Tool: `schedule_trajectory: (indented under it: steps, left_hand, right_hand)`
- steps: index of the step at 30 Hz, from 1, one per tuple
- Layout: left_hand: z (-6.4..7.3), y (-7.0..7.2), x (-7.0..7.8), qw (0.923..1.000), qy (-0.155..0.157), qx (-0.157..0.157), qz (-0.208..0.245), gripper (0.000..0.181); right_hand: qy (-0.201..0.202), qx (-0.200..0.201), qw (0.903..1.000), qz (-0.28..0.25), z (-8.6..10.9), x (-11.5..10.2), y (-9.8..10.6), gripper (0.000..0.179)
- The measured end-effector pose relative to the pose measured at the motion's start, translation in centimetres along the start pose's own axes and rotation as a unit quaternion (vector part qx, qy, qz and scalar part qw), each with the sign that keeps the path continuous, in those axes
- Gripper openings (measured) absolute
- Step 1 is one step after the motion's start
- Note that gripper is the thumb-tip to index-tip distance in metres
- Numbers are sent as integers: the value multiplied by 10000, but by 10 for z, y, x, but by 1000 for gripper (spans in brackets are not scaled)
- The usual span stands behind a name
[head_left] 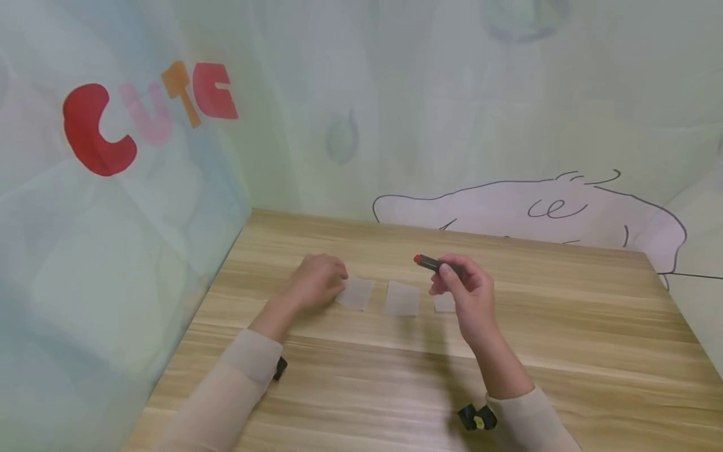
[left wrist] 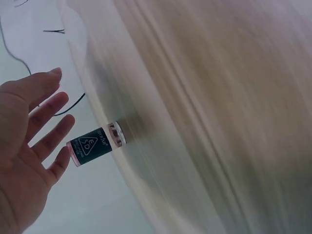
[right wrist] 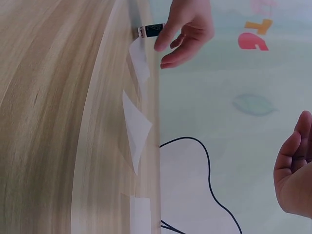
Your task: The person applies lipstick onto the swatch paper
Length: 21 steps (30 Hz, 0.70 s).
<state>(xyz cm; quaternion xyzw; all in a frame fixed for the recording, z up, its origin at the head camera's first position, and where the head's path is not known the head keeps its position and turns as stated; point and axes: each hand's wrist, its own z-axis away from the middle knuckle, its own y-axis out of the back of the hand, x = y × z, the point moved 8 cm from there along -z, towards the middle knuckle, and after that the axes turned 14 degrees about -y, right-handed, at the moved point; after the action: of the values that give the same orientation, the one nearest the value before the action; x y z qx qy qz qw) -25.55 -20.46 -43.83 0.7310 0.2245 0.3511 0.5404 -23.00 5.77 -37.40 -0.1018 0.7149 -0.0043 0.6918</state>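
My right hand [head_left: 474,301] pinches a dark lipstick [head_left: 429,263] with a red tip, holding it raised above the table. The lipstick is out of sight in the right wrist view, where only part of that hand [right wrist: 297,170] shows. My left hand [head_left: 318,280] is low over the table with relaxed fingers. Beside its fingers in the left wrist view stands a small cylindrical container [left wrist: 92,146] with a dark label and a pinkish top; I cannot tell whether they touch. Three thin white squares lie in a row: a left one [head_left: 357,294], a middle one [head_left: 401,299] and a partly hidden right one [head_left: 444,304].
The wood-grain table [head_left: 350,389] meets a pale printed backdrop [head_left: 339,75] at its back and left edges. Coloured letters [head_left: 214,91] decorate the left side. Corners of the middle square [right wrist: 135,129] curl upward. Black devices [head_left: 477,417] sit at my sleeves.
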Motion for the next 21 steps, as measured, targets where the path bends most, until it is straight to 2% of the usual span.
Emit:
schedule_trajectory:
  steps: [7,12,15,21]
  left_hand:
    - [-2,-11,5,9963,-201,-676,-497,22]
    - [-2,-21,7,9901,-224,-1055,-894,14]
    - [-1,-25,7,9883,-217,-1100,-1035,9]
    - [-1,-28,10,9899,-145,-948,-1042,9]
  right_hand:
    - [12,-8,10000,9,0,1,-2,10]
    - [37,-23,10000,22,0,3,-3,8]
    - [42,-25,10000,43,0,4,-3,7]
    - [76,-57,10000,13,-2,7,-6,9]
